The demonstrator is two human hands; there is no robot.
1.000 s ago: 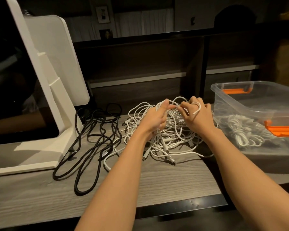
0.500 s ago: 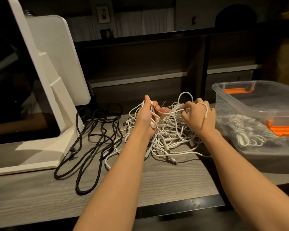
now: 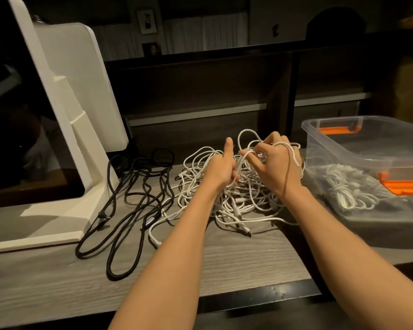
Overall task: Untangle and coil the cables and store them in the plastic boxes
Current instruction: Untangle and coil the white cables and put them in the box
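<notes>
A tangled heap of white cables (image 3: 239, 201) lies in the middle of the wooden desk. My left hand (image 3: 221, 167) is over the heap, thumb up, its fingers curled round white strands. My right hand (image 3: 275, 165) holds a white cable that loops over its fingers and down across the back of the hand. A bundle of black cables (image 3: 134, 194) sprawls to the left of the white heap. At the right stands a clear plastic box (image 3: 365, 141) with orange handles, and coiled white cables (image 3: 351, 189) lie inside it.
A large white device with a dark screen (image 3: 45, 129) stands at the left on the desk (image 3: 224, 260). A dark shelf runs behind the cables. The desk's front edge is dark and glossy near me.
Both hands have lifted slightly with white strands. The left thumb now points up, and the right hand has the cable looped further round its fingers.
</notes>
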